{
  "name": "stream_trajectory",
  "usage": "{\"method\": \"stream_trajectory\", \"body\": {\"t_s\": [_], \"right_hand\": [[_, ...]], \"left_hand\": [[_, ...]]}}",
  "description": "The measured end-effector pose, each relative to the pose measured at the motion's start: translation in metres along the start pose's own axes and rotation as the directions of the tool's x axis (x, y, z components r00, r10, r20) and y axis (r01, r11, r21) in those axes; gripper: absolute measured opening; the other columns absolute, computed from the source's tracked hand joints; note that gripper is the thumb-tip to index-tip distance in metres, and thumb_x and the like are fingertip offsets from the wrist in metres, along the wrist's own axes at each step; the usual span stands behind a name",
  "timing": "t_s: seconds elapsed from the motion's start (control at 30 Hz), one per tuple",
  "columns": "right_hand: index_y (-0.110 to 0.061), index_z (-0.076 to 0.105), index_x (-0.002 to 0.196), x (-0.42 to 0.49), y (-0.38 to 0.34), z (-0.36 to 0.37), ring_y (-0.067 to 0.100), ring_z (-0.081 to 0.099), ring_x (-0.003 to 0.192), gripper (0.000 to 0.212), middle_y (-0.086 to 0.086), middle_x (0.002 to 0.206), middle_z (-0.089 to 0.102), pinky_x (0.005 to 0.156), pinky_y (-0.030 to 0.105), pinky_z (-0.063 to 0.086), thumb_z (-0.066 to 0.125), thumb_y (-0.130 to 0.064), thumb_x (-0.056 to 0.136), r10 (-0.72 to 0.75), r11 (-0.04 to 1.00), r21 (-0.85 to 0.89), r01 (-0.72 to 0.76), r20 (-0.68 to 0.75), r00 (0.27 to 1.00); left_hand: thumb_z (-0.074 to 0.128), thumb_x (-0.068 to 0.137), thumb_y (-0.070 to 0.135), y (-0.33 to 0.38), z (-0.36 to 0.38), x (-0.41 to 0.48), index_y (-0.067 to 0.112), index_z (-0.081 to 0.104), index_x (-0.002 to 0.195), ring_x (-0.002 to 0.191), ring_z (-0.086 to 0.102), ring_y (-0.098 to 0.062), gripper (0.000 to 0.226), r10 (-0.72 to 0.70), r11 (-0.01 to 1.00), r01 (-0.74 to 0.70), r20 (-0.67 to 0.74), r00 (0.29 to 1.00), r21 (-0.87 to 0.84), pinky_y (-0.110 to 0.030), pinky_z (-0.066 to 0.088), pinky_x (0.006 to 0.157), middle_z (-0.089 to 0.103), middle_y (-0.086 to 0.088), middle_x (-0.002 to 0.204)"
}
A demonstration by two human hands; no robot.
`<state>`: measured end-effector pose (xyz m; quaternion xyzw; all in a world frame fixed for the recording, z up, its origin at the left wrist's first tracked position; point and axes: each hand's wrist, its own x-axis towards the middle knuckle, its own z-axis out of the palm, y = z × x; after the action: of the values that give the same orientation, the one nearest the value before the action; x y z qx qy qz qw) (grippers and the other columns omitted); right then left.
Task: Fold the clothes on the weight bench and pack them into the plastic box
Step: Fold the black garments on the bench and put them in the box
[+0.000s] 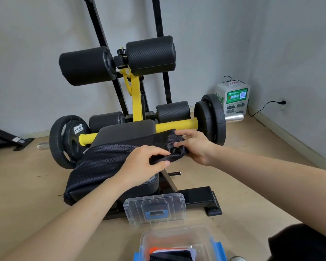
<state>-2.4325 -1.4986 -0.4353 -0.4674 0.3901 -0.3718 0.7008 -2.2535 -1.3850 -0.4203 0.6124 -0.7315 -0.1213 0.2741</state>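
Draping over bench (126, 131): black mesh garment (105, 162) is lying across the padded seat, its left part hanging down the seat's side, its right end bunched up near the seat's right edge.
Left hand (145, 162): reaching in from the lower left, pinching a fold of the mesh garment between thumb and curled fingers, just beside the bunched end.
Right hand (194, 146): gripping the bunched end; fingers are lying loosely spread on top of the fabric, thumb tucking in under it.
Hands: sitting close together with fabric between them.
Plastic box (201, 240): clear, blue latches, sitting open on the floor (26, 185) at the bottom edge, apart from the bench.
Folded clothes (173, 254): orange, white and dark pieces are lying inside the plastic box, partly cut off by the frame.
Lid (154, 208): clear with a blue handle, sitting between the plastic box and the bench's foot; cannot tell whether it is lying flat or leaning.
Yellow bar (175, 125): running behind the seat, carrying black weight plates (209, 119) at both ends.
Roller pads (87, 65): black, sitting higher up on the frame.
Charging kiosk (233, 98): white and green, standing in the corner.
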Motion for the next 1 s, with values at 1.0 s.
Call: {"method": "stream_trajectory", "body": {"t_s": [1.0], "right_hand": [[-0.008, 0.06, 0.132, -0.008, -0.074, 0.012, 0.024, 0.064, 0.096, 0.047, 0.007, 0.106, 0.068, 0.092, 0.037, 0.056, 0.049, 0.013, 0.091, -0.303, 0.948, -0.143, 0.286, -0.116, 0.946]], "left_hand": [[0.024, 0.097, 0.069, -0.025, -0.039, -0.059, 0.037, 0.008, 0.159, 0.155, 0.0, -0.015, 0.072, -0.264, 0.85, 0.138, 0.184, 0.947, 0.508, -0.041, 0.01, 0.123, 0.001, 0.011, 0.168]]}}
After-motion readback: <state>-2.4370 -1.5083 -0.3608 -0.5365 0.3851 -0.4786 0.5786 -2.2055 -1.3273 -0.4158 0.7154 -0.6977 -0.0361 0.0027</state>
